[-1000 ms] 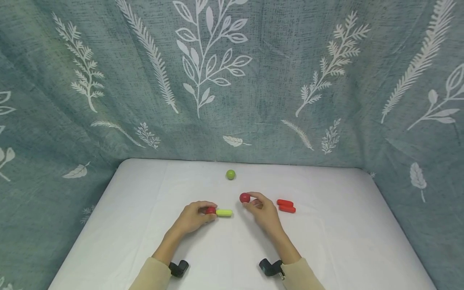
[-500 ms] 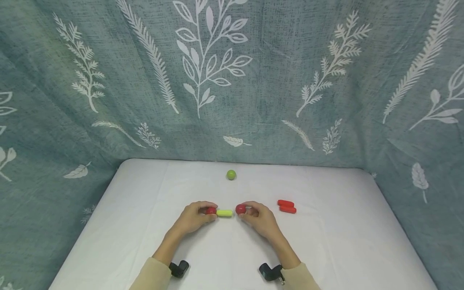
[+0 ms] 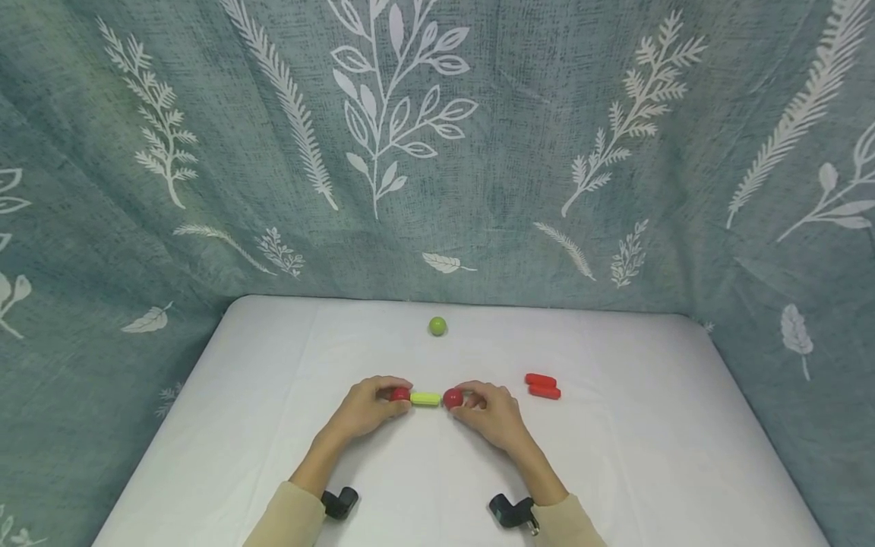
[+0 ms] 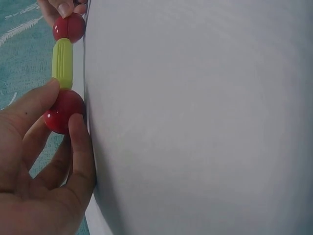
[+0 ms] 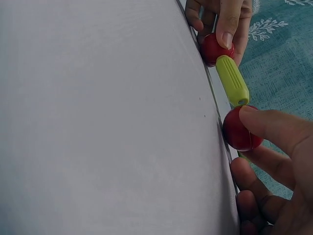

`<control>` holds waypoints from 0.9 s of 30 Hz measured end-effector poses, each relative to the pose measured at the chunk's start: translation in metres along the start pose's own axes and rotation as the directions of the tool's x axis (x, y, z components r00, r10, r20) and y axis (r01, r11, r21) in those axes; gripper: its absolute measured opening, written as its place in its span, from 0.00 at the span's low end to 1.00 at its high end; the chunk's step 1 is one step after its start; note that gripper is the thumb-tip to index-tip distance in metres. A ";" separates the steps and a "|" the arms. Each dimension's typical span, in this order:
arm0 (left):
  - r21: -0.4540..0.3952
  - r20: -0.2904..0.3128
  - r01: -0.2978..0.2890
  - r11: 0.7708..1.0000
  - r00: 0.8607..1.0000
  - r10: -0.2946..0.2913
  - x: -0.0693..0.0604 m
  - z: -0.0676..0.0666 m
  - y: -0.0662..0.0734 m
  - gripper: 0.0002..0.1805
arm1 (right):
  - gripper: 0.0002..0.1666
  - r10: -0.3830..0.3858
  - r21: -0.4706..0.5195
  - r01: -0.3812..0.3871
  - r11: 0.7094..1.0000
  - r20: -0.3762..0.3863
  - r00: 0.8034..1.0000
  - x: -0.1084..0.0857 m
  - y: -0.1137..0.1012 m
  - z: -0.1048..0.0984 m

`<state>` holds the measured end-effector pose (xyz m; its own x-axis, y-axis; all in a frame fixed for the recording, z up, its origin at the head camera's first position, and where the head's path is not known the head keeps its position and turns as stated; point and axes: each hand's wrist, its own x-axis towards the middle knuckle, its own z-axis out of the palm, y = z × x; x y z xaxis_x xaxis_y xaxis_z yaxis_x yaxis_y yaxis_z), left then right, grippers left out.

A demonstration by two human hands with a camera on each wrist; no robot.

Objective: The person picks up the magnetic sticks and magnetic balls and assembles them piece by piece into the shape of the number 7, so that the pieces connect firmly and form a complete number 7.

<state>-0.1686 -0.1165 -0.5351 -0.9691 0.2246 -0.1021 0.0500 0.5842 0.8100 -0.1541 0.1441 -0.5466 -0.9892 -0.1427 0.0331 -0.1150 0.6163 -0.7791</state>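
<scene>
Between finger and thumb, my left hand (image 3: 364, 409) holds a red ball (image 4: 65, 112). A yellow-green ribbed rod (image 3: 426, 399) joins that ball and points right. My right hand (image 3: 497, 416) pinches a second red ball (image 3: 453, 398) just off the rod's other end, with a narrow gap in the head view. The right wrist view shows a small hole in the rod's end, close above this ball (image 5: 242, 129). Fingers cover part of both balls.
Two red rods (image 3: 543, 385) lie side by side to the right of my right hand. A green ball (image 3: 437, 326) sits near the far edge of the white table (image 3: 328, 334). Behind the table hangs a leaf-patterned teal curtain (image 3: 492, 190).
My right hand has brought its red ball toward me and slightly left, from beyond the rod to beside its free end. The left hand keeps its grip almost in place.
</scene>
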 end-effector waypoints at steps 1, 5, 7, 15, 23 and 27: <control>0.001 0.000 0.001 1.000 1.000 -0.001 0.000 0.000 0.000 0.15 | 0.18 -0.008 -0.007 0.008 1.000 0.003 1.000 0.000 0.000 0.000; 0.008 0.001 -0.001 1.000 1.000 0.001 0.001 0.000 0.000 0.15 | 0.18 -0.023 -0.011 0.023 1.000 0.015 1.000 -0.001 -0.001 -0.001; 0.009 0.002 0.000 1.000 1.000 0.000 0.002 0.000 0.000 0.15 | 0.18 -0.026 -0.012 0.026 1.000 0.018 1.000 -0.001 -0.001 -0.001; 0.002 0.008 -0.006 1.000 1.000 0.006 0.001 0.000 0.000 0.15 | 0.18 -0.028 -0.021 0.029 0.999 0.014 1.000 -0.002 0.000 0.000; 0.008 0.006 -0.007 1.000 1.000 0.007 0.001 0.001 0.000 0.16 | 0.18 -0.030 -0.024 0.030 0.999 0.013 0.999 -0.003 -0.001 0.000; 0.007 0.005 -0.009 1.000 1.000 0.009 0.001 0.001 -0.001 0.15 | 0.18 -0.033 -0.030 0.033 0.999 0.014 0.999 -0.003 -0.001 0.000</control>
<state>-0.1692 -0.1162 -0.5370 -0.9675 0.2332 -0.0977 0.0602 0.5877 0.8068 -0.1510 0.1434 -0.5458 -0.9835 -0.1740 0.0498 -0.1506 0.6339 -0.7586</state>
